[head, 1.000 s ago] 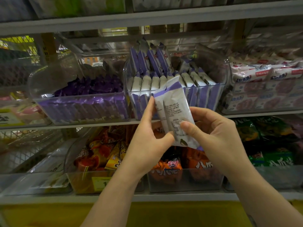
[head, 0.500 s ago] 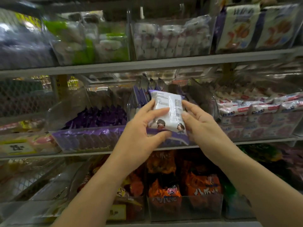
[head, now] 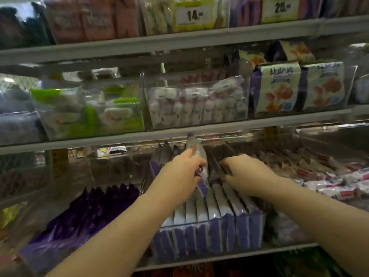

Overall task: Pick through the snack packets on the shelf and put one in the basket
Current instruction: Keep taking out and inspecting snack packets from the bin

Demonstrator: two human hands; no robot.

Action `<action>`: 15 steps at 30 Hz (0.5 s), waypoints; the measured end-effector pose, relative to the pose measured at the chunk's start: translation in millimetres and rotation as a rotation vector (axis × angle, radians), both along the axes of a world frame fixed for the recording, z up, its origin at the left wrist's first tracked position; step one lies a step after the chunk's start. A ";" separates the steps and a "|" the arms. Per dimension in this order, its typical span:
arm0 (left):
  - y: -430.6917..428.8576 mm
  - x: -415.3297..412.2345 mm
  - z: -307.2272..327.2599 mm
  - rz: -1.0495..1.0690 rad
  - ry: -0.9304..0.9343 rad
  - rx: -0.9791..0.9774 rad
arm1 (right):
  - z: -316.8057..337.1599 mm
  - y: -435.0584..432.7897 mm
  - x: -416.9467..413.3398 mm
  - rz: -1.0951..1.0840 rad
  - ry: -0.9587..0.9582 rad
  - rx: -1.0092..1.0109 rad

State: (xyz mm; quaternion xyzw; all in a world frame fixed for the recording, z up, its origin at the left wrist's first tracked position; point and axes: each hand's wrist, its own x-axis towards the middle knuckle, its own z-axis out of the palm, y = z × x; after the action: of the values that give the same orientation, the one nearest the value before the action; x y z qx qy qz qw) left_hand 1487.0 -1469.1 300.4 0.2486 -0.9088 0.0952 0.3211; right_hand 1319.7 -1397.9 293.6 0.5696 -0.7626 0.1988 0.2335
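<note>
A clear bin (head: 257, 230) on the middle shelf holds several white-and-purple snack packets (head: 217, 214) standing in a row. My left hand (head: 179, 174) grips one white-and-purple packet (head: 196, 150) upright over the back of the row. My right hand (head: 245, 172) reaches into the bin just to its right, fingers curled among the dark rear packets (head: 218, 168); whether it grips one is blurred. No basket is in view.
A bin of dark purple packets (head: 89, 210) stands to the left, red-and-white packets (head: 339, 186) to the right. The shelf above carries bins of green (head: 89, 112), white (head: 199, 104) and cream (head: 295, 86) packets. Price tags (head: 194, 15) hang on the top shelf.
Both hands have moved forward from in front of the bin into it. The packet held flat between both hands is now upright in my left hand alone. The view has tilted up.
</note>
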 end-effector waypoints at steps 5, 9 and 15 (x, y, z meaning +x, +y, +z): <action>-30.1 -42.6 7.4 0.169 -0.152 -0.053 | 12.5 -36.9 -21.3 -0.007 0.089 0.132; -51.9 -65.5 15.8 0.163 -0.220 -0.032 | 21.1 -54.6 -32.0 0.006 0.075 0.257; -80.3 -77.8 32.5 0.001 -0.091 0.058 | 30.2 -63.3 -40.9 0.100 0.070 0.284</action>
State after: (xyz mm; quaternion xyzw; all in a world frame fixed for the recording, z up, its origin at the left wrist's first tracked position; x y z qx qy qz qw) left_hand 1409.1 -1549.4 332.9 0.2538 -0.9247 0.0804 0.2720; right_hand 1278.8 -1461.2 323.8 0.6406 -0.7452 0.0804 0.1668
